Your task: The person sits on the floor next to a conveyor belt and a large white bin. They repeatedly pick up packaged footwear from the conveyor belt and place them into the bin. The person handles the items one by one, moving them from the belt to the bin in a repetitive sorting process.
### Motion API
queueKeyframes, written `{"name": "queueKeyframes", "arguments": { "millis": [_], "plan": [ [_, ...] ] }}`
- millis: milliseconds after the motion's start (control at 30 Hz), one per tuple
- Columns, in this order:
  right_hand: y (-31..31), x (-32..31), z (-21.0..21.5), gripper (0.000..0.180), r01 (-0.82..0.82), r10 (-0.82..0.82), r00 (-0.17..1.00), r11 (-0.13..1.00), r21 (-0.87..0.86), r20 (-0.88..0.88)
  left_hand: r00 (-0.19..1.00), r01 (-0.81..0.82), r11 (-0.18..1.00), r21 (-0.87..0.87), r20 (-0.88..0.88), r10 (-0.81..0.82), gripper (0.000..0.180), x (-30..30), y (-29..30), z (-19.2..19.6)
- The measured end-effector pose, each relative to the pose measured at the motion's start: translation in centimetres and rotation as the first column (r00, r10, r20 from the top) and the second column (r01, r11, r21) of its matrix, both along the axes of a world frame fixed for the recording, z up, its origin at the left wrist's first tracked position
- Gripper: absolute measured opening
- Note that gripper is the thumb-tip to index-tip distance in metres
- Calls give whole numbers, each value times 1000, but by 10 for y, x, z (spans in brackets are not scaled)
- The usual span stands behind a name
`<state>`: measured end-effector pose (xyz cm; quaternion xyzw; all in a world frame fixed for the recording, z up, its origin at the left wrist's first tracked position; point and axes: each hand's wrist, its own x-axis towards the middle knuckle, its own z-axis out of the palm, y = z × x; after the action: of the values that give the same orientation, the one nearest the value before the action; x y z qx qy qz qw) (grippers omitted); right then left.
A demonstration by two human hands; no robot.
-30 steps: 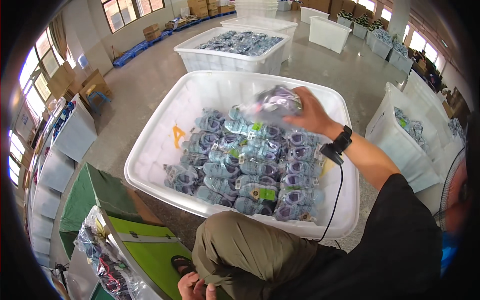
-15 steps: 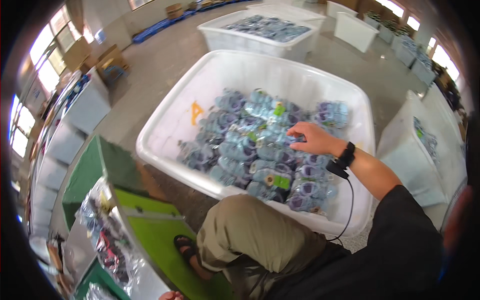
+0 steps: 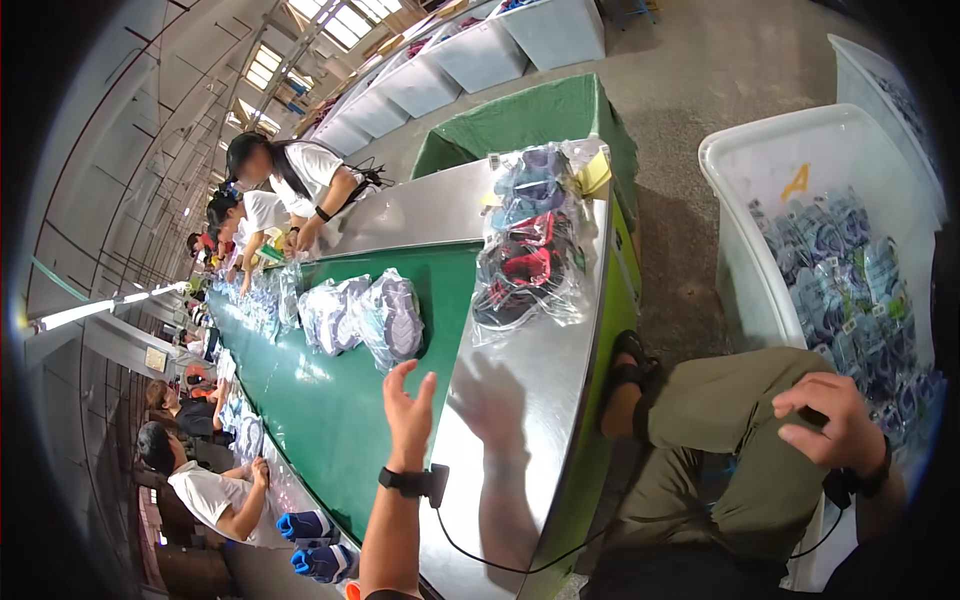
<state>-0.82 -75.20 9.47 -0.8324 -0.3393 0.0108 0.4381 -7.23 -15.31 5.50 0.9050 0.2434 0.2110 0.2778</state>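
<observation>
The person's left hand [image 3: 412, 405] hangs open and empty over the green belt [image 3: 340, 420], fingers spread toward the bagged shoes [image 3: 390, 318] at its 12 o'clock, while the right hand [image 3: 825, 420] rests empty on the knee, so a reach-and-grasp seems next.

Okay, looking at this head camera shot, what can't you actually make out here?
- Right hand: rests on the knee; palm hidden beneath it.
- Left hand: raised open over the green belt; fingertips motion-blurred.
- Bagged shoes in the white tub: cut off at the picture's right rim.
- Far workers: too small.
</observation>
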Motion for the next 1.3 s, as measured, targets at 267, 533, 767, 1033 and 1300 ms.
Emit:
{"name": "queueKeyframes", "arguments": {
  "millis": [267, 533, 767, 1033, 1300],
  "plan": [
    [26, 8, -29, 25, 179, -145, 940, 980, -86, 310, 900, -404, 869, -287, 45, 433, 69, 56, 157, -54],
    [29, 11, -30, 23, 245, -185, 917, 961, -133, 353, 857, -429, 595, -679, -98, 506, 41, 76, 193, -82],
    [30, 11, -32, 23, 255, -193, 915, 957, -137, 354, 914, -172, 620, -766, 110, 390, 47, 45, 101, -71],
    [47, 1, -5, 38, 151, -137, 965, 987, -47, 223, 896, 250, 947, -200, 419, -148, 20, -15, 5, -45],
    [75, -18, 35, 99, -119, 112, 951, 993, 7, 288, 882, 468, 599, -650, 385, -270, 24, -36, -171, -35]
  ]
}}
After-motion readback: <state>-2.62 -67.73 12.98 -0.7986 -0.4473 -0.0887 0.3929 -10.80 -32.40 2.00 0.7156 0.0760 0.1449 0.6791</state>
